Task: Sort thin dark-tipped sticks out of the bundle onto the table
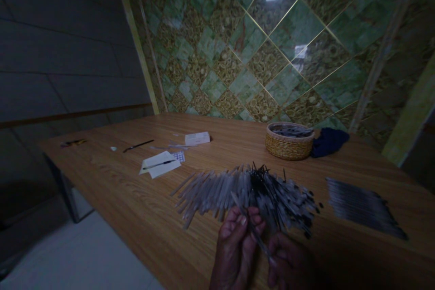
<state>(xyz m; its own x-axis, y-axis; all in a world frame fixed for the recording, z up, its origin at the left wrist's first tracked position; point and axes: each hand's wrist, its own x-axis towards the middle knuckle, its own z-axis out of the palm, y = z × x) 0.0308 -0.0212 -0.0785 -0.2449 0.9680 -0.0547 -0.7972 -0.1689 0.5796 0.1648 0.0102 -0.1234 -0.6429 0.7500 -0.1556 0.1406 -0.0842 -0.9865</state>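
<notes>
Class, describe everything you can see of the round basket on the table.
The round basket looks woven from golden-brown straw or cord, with a paler, pinkish rim. It stands upright, lidless, right of centre toward the back of the wooden table. Slim greyish pieces lie inside; their exact kind is unclear. A dark blue cloth sits at its right, apparently touching.

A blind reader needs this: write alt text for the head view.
The left hand and right hand hold a slim pen-like stick by a heap of similar sticks on a wooden table. To the right are a neat row of sticks and, farther back, a woven basket beside a dark blue cloth.
</notes>
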